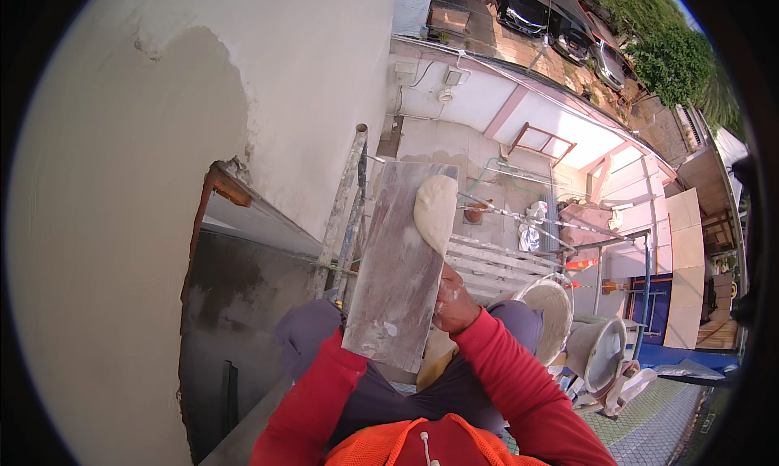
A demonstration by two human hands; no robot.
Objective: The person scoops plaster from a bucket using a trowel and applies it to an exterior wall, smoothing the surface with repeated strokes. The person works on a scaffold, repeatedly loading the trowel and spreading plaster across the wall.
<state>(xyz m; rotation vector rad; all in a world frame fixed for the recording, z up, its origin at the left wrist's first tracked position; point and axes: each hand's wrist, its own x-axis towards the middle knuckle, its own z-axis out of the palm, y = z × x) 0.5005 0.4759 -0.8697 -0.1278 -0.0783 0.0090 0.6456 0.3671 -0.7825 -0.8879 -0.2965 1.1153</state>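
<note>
A long rectangular board (pixel 391 255), worn and greyish, is held out before me with a pale blob of wet paste (pixel 432 210) on its upper right part. My right hand (pixel 453 300), smeared white, is closed at the board's right edge; I cannot make out exactly what its fingers grip. My left hand is hidden behind the board's lower left, where my red sleeve runs under it. A plastered wall (pixel 114 263) with a damp-looking patch and a rough-edged opening (pixel 211 328) is on my left.
Scaffold poles (pixel 353 190) and slatted planks (pixel 495 259) surround me. Buckets (pixel 535 320) stand to my right, beside mesh decking (pixel 657 413). Far below lie a paved yard (pixel 503 182) with a white sack (pixel 531 223), a low wall and parked cars (pixel 523 12).
</note>
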